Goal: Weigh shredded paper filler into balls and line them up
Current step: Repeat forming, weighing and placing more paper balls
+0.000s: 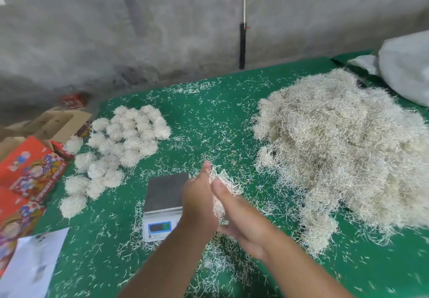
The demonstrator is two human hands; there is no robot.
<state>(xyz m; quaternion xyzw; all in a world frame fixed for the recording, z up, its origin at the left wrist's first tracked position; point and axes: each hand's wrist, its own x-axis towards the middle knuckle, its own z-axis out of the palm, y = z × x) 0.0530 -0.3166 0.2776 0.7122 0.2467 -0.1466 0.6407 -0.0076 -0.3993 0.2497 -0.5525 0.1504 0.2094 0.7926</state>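
A clump of shredded paper filler (224, 182) is pressed between my left hand (199, 202) and my right hand (241, 214), just right of the small scale (164, 193). The scale's steel pan is bare and its display (160, 227) is lit. A big loose heap of cream filler (343, 151) lies at the right of the green table (209, 116). Several finished filler balls (120, 144) sit in rows at the left.
Loose shreds litter the green cloth. Red printed boxes (30, 170) and an open brown carton (55, 123) stand off the left edge, with a white sheet (30, 265) at the near left. A white sack (408, 65) lies at the far right. A grey wall is behind.
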